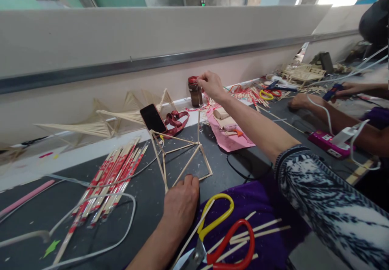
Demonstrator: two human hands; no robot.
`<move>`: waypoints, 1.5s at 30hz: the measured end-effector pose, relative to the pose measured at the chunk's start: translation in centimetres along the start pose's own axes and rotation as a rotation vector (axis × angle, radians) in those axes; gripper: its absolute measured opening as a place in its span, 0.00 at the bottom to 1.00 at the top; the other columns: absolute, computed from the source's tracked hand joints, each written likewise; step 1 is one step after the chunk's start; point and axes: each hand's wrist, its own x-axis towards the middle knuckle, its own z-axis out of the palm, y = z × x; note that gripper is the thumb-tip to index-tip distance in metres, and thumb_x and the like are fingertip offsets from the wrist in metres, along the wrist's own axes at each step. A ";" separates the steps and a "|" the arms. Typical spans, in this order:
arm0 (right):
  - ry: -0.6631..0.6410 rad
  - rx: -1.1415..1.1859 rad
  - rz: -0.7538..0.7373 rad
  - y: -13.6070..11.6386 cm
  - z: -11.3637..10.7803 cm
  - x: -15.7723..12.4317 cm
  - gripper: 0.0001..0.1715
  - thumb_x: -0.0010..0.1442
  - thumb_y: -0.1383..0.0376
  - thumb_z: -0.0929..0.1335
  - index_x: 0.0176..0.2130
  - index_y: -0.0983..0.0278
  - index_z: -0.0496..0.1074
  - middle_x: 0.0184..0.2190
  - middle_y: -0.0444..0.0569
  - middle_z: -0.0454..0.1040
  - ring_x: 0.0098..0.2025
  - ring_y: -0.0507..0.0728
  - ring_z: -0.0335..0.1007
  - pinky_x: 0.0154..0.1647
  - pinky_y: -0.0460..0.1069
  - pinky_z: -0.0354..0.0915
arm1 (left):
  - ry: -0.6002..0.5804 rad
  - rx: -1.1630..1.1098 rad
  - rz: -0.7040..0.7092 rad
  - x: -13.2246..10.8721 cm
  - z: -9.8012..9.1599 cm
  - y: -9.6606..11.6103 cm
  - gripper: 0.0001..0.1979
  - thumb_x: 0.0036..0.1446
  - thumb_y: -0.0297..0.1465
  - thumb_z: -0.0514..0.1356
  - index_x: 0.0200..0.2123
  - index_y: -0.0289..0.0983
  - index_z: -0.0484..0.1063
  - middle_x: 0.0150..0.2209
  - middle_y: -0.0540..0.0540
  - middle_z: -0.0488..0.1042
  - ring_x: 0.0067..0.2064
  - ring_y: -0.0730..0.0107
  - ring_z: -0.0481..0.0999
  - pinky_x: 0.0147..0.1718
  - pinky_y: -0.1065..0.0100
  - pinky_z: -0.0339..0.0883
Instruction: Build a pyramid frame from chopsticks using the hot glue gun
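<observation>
My left hand [182, 197] lies at the near side of an open frame of wooden sticks [182, 148], its fingers closed on the near sticks. One stick of this frame points upward at the back. My right hand [211, 84] is stretched far forward beside a brown jar [195, 94] with a red top. Its thumb and fingers are pinched together near the rim; what is between them is too small to make out. Scissors with one yellow and one red handle [232, 245] lie close to me on purple cloth [270, 205], among several loose sticks.
Packs of chopsticks [112, 177] lie at left with a white cable [132, 217] across them. A phone [152, 118] leans by a stick model [88, 128]. A glue gun [231, 129] rests on pink paper [223, 140]. A co-worker's hands [310, 102] are at right, near a magenta power strip [326, 144].
</observation>
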 end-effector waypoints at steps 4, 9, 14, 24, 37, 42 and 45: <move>-0.411 -0.326 -0.104 1.3 2.5 -0.7 0.16 0.56 0.71 0.62 0.44 0.69 0.72 0.38 0.51 0.76 0.34 0.51 0.71 0.35 0.43 0.62 | 0.006 -0.010 0.009 0.0 0.0 0.0 0.16 0.59 0.19 0.44 0.38 0.36 0.70 0.37 0.42 0.73 0.37 0.57 0.77 0.31 0.59 0.72; -0.784 -0.483 -0.196 3.4 4.4 -4.2 0.21 0.45 0.70 0.71 0.43 0.64 0.76 0.35 0.47 0.78 0.35 0.54 0.72 0.33 0.42 0.61 | -0.029 -0.046 0.011 0.0 -0.3 -0.1 0.16 0.59 0.19 0.44 0.39 0.35 0.71 0.37 0.42 0.73 0.38 0.56 0.77 0.32 0.58 0.72; -0.891 -0.551 -0.281 4.4 5.0 -7.1 0.19 0.48 0.67 0.70 0.42 0.59 0.77 0.41 0.47 0.78 0.42 0.56 0.72 0.38 0.44 0.61 | -0.039 -0.077 0.020 0.2 -0.3 -0.2 0.16 0.58 0.19 0.45 0.38 0.35 0.71 0.38 0.41 0.73 0.39 0.56 0.76 0.33 0.57 0.72; -0.448 -0.619 -0.140 3.1 1.5 -2.6 0.18 0.58 0.70 0.60 0.44 0.68 0.74 0.42 0.57 0.76 0.43 0.58 0.71 0.40 0.48 0.63 | -0.033 -0.073 0.006 0.2 -0.1 -0.2 0.17 0.58 0.19 0.45 0.39 0.36 0.71 0.39 0.42 0.73 0.38 0.56 0.77 0.32 0.57 0.73; 0.017 0.157 0.284 0.4 -4.2 7.1 0.06 0.55 0.69 0.67 0.29 0.72 0.70 0.17 0.44 0.65 0.20 0.48 0.65 0.19 0.40 0.56 | -0.052 -0.062 -0.004 0.1 -0.3 -0.1 0.17 0.58 0.18 0.44 0.39 0.35 0.71 0.37 0.41 0.72 0.38 0.58 0.76 0.33 0.59 0.72; -0.048 0.017 0.123 -1.8 -4.8 8.9 0.11 0.60 0.69 0.61 0.36 0.73 0.71 0.27 0.49 0.71 0.22 0.45 0.65 0.18 0.39 0.54 | -0.028 -0.078 -0.014 0.0 -0.3 0.0 0.17 0.58 0.18 0.45 0.39 0.35 0.71 0.37 0.40 0.72 0.37 0.60 0.76 0.32 0.62 0.70; -0.165 -0.101 0.081 -1.7 -2.9 7.4 0.13 0.59 0.68 0.62 0.41 0.71 0.72 0.32 0.52 0.75 0.24 0.48 0.68 0.18 0.40 0.56 | -0.022 -0.067 -0.030 0.0 -0.5 0.1 0.16 0.58 0.18 0.45 0.38 0.35 0.71 0.37 0.41 0.72 0.37 0.61 0.76 0.33 0.64 0.70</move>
